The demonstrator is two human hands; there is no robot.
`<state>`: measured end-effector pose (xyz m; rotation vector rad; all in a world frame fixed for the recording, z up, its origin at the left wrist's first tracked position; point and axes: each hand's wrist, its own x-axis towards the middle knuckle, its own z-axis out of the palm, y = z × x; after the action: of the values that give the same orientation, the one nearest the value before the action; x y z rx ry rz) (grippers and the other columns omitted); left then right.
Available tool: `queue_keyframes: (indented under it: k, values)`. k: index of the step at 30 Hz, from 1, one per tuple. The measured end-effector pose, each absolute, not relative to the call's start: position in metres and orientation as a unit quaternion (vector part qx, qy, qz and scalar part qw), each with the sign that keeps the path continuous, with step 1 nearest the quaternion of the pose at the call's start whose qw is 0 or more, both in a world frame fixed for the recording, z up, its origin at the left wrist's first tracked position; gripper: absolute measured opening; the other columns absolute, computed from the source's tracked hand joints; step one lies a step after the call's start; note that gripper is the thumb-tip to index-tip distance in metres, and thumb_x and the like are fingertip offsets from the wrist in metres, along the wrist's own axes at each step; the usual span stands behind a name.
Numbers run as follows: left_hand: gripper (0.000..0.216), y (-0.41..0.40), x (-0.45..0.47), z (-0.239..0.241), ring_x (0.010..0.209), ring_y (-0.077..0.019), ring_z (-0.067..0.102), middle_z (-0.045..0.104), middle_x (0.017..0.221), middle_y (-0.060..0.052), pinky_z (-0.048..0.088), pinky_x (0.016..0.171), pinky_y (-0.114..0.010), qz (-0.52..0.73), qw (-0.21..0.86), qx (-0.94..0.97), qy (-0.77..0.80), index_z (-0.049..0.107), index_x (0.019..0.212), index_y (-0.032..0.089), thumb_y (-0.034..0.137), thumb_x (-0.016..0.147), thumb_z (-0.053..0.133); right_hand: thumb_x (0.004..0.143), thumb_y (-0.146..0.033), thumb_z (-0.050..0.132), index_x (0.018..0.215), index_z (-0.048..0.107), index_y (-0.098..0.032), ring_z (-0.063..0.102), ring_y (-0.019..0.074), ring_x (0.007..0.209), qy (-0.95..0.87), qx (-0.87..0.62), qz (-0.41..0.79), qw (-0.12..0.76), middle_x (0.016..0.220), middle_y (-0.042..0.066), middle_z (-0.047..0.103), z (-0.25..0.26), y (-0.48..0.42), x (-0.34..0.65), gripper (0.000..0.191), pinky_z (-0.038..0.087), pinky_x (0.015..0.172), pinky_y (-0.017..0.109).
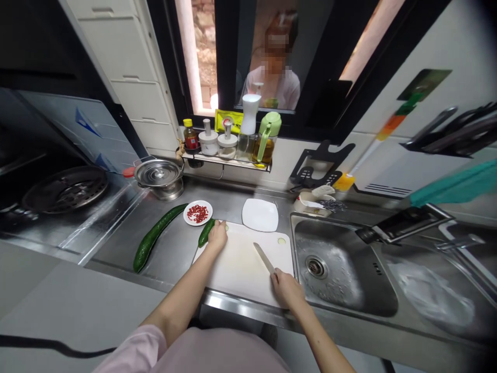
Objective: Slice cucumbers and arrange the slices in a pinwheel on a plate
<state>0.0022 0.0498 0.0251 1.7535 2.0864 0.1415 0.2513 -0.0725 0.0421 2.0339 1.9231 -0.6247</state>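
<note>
My left hand (218, 236) is closed at the upper left of the white cutting board (236, 267), against a short dark green cucumber piece (205, 234). A small pale green bit (227, 227) shows by its fingertips; the palm side is hidden. My right hand (286, 286) grips a kitchen knife (264, 258) by its handle over the right part of the board. The blade points away and to the left, apart from the cucumber. A cut cucumber end (281, 241) lies in the board's upper right corner. A long whole cucumber (157, 235) rests on the steel counter to the left.
Behind the board stand a small plate of chopped red pieces (187, 216) and a white square plate (260, 214). To the right is a steel sink (345, 305). A lidded pot (160, 176) stands back left, below a seasoning rack (248, 161).
</note>
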Motion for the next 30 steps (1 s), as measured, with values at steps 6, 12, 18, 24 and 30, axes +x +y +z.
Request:
queue_keyframes:
  k: [6,12,18,24,30]
  values:
    - [0.038,0.069,0.007,0.026,0.099,-0.0219,0.062,0.054,0.119,-0.019,0.048,0.084,-0.031,-0.037,0.192,0.656,0.729,0.063,0.114,0.013,0.009,0.089,0.034,0.097,-0.035,0.029,0.110,0.060,-0.019,0.066,0.0236,0.097,0.658,0.707,-0.222,0.135,0.104,0.015,0.070,0.041,-0.072,0.253,0.037,0.045,0.080,0.033]
    - [0.037,0.075,0.002,0.024,0.099,-0.0231,0.063,0.061,0.112,-0.019,0.048,0.083,-0.032,-0.027,0.170,0.684,0.709,0.063,0.113,0.012,0.006,0.087,0.037,0.096,-0.035,0.030,0.110,0.060,-0.020,0.067,0.0243,0.096,0.660,0.705,-0.224,0.130,0.102,0.014,0.070,0.041,-0.072,0.254,0.036,0.045,0.078,0.032]
    - [0.031,0.076,-0.001,0.024,0.100,-0.0232,0.064,0.066,0.109,-0.017,0.046,0.086,-0.032,-0.007,0.202,0.682,0.703,0.067,0.105,0.017,0.010,0.086,0.044,0.097,-0.034,0.032,0.109,0.061,-0.020,0.066,0.0238,0.096,0.661,0.706,-0.223,0.123,0.101,0.014,0.070,0.038,-0.072,0.255,0.035,0.044,0.078,0.031]
    - [0.019,0.062,0.003,0.022,0.091,-0.0202,0.066,0.071,0.100,-0.005,0.046,0.074,-0.025,0.043,0.286,0.588,0.755,0.069,0.092,0.025,0.023,0.075,0.062,0.097,-0.034,0.032,0.109,0.061,-0.019,0.067,0.0243,0.095,0.665,0.702,-0.224,0.122,0.100,0.014,0.071,0.036,-0.071,0.256,0.035,0.044,0.076,0.031]
    - [0.033,0.034,0.009,0.011,0.085,-0.0155,0.065,0.073,0.097,-0.003,0.044,0.071,-0.021,0.079,0.377,0.589,0.710,0.069,0.106,0.023,0.021,0.074,0.062,0.097,-0.034,0.032,0.108,0.061,-0.019,0.067,0.0221,0.095,0.664,0.706,-0.219,0.114,0.100,0.014,0.071,0.034,-0.071,0.257,0.034,0.044,0.079,0.030]
